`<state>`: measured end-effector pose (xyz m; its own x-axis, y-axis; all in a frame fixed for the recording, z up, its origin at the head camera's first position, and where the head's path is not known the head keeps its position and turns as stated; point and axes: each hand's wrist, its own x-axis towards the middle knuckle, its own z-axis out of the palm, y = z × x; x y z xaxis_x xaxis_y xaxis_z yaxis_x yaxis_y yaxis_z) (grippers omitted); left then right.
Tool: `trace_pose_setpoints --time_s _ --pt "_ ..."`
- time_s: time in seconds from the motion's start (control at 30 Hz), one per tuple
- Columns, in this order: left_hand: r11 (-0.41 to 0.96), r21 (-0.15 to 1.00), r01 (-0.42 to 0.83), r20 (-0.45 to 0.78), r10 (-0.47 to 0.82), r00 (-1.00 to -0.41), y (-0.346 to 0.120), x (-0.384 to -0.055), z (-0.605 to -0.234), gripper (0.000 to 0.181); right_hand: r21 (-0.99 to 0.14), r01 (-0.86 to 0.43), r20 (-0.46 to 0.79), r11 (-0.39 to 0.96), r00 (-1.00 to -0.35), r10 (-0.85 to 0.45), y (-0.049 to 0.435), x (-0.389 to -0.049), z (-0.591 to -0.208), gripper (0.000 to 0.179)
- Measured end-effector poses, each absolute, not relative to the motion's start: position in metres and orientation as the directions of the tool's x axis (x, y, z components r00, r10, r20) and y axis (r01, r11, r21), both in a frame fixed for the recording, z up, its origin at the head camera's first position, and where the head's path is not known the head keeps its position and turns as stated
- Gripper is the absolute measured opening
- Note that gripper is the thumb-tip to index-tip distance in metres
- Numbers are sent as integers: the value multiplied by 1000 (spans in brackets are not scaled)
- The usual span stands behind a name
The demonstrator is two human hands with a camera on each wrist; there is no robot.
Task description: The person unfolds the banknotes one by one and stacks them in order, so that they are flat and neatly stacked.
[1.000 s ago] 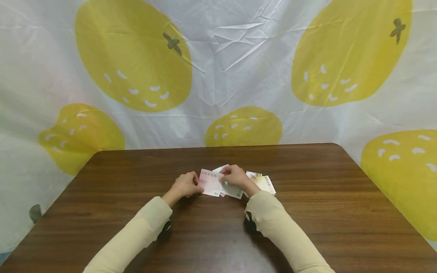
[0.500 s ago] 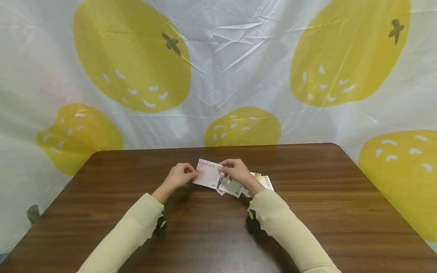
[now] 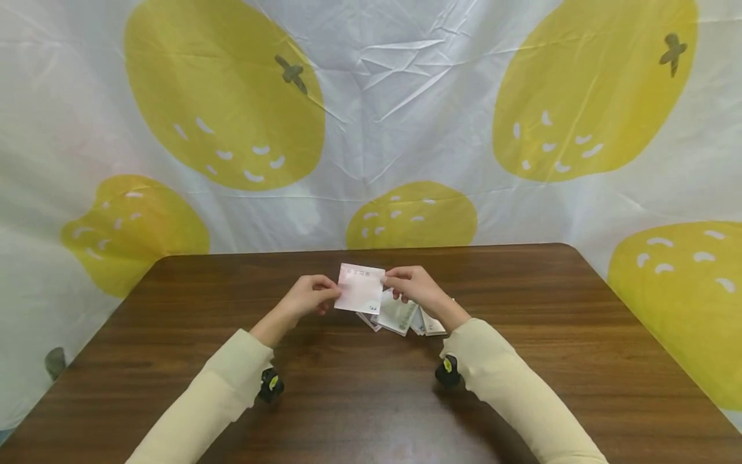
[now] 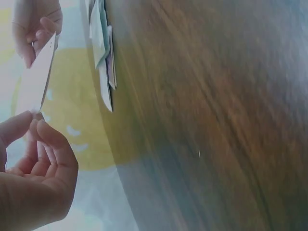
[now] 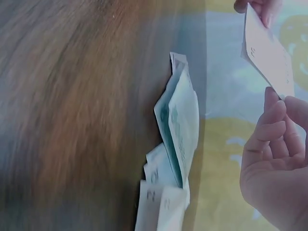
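Observation:
My left hand and right hand pinch opposite side edges of a pale pink banknote, which is folded to a near square. In the right wrist view the pink note hangs tilted, held above the table by thumb and fingers at each end. Below my right hand lies a loose pile of folded notes. A green note lies among them, its folded halves spread slightly apart. Pale notes overlap at the near end of the pile in that view. Part of the pile is hidden under my right hand in the head view.
The dark brown wooden table has its far edge against a white cloth printed with yellow fruit. Small black devices sit at both wrists, below the cream sleeves.
Both hands have lifted the pink note up and away from the pile. The right hand has shifted right, uncovering more of the green note. Both hands keep hold of the pink note.

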<state>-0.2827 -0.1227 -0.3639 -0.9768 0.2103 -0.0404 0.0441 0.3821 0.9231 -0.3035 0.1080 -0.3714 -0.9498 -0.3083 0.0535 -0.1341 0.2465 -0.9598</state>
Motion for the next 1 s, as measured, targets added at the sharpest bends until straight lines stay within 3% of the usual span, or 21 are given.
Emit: trace_pose_setpoints --time_s 0.43,0.77,1.0 --pt "298 948 109 14 304 -953 -98 -268 -370 16 -959 -109 18 262 -945 -328 136 -292 -371 23" --pt "263 915 307 178 419 -891 -86 -260 -374 52 -970 -114 28 215 -929 -369 152 -281 -376 26" --pt "331 864 379 221 425 -878 -80 -255 -372 38 -968 -49 -33 247 -948 -318 154 -277 -381 21"
